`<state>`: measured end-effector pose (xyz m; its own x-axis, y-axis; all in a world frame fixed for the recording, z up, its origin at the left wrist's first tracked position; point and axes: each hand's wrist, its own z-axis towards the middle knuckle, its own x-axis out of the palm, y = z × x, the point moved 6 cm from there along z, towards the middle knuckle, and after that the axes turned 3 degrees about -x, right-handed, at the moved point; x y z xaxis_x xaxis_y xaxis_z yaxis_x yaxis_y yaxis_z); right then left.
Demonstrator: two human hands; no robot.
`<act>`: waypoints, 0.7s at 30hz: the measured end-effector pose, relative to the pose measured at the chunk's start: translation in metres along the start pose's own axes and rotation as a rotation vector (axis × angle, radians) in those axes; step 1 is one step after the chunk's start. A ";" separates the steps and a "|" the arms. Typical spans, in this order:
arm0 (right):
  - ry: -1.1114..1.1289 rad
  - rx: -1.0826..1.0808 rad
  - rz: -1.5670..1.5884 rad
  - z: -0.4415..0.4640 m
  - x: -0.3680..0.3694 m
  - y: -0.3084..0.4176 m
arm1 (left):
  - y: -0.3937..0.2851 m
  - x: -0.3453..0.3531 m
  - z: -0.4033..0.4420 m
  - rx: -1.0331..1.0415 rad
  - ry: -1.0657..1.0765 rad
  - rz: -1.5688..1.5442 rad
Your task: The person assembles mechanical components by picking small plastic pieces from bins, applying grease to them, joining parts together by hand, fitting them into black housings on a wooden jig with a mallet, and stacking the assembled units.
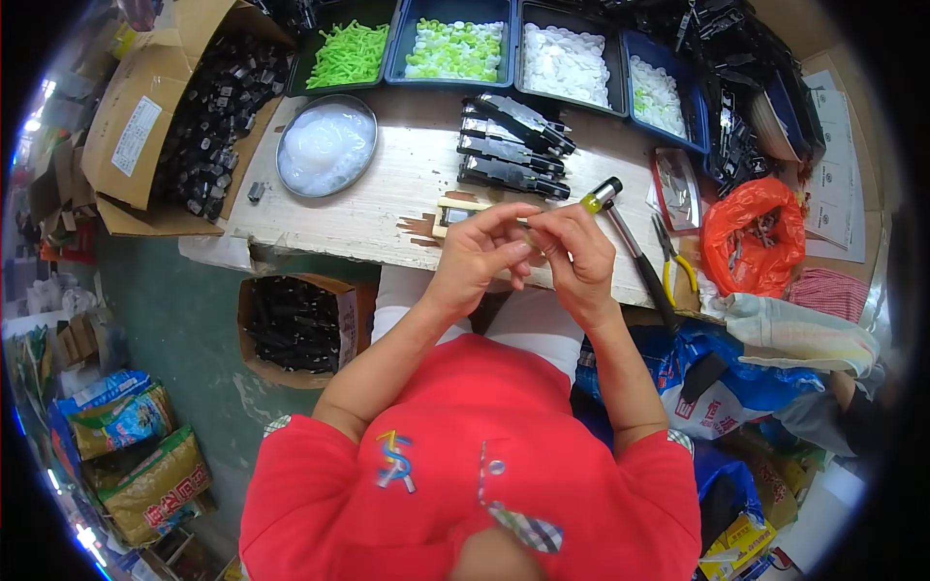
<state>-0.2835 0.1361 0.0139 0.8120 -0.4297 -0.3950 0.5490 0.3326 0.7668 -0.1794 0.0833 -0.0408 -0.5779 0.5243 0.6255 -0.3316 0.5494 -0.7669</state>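
Above the near table edge, my left hand (472,259) and my right hand (581,254) meet with their fingertips close together. Both are closed in a pinch, and whatever lies between the fingers is too small to make out. Just behind my left hand, a small cream-coloured block fixture (453,211) rests on the table. A hammer (635,254) with a yellow-green face lies to the right of my right hand. Several black parts with metal strips (513,145) are laid in a row beyond my hands.
Bins hold green pieces (347,53), green-and-white caps (455,50), white pieces (565,66) and more caps (657,95). A round dish (368,129) holds whitish gel. Right are pliers (685,271) and a red bag (717,254); left, a carton (111,136) of black parts.
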 end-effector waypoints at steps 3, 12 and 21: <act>0.000 -0.003 0.000 -0.001 -0.005 -0.002 | -0.002 -0.002 -0.002 -0.006 -0.001 -0.049; 0.641 0.229 -0.785 -0.055 -0.079 -0.017 | -0.004 -0.025 -0.010 -0.015 -0.057 -0.062; 0.160 -0.053 -0.097 0.013 0.016 0.004 | -0.006 -0.030 -0.014 0.036 -0.140 -0.028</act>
<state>-0.2702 0.1198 0.0172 0.7734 -0.3242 -0.5447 0.6327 0.3416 0.6950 -0.1497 0.0733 -0.0533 -0.6655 0.4116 0.6227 -0.3741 0.5380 -0.7554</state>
